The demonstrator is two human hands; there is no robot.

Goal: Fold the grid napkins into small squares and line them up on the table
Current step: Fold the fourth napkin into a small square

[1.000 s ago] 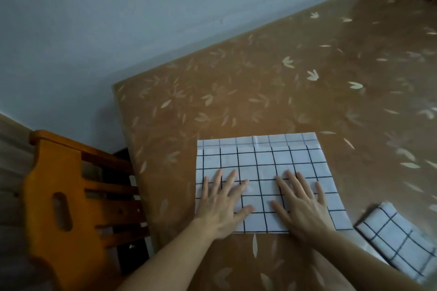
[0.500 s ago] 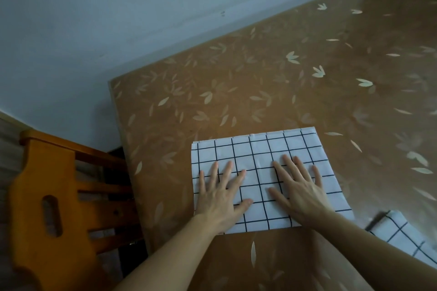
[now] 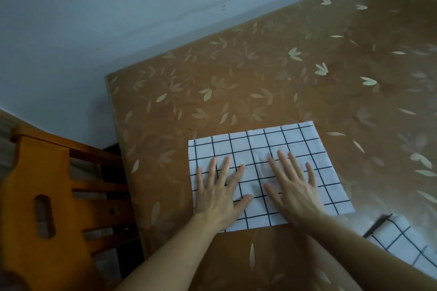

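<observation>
Napkin (image 3: 264, 149), white with a black grid, flat on the surface (image 3: 260, 78); my left hand (image 3: 218, 192) and right hand (image 3: 294, 190) press it, fingers spread. Second napkin (image 3: 406, 243) lies partly cut off.

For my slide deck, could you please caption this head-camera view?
Both hands, left hand and right hand, press flat on a grid napkin spread on the table.

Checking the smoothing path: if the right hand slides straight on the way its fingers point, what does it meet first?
The right hand, flat on the white black-grid napkin, would cross the napkin's far edge first, then bare brown leaf-patterned table. Nothing else appears in that line.
</observation>
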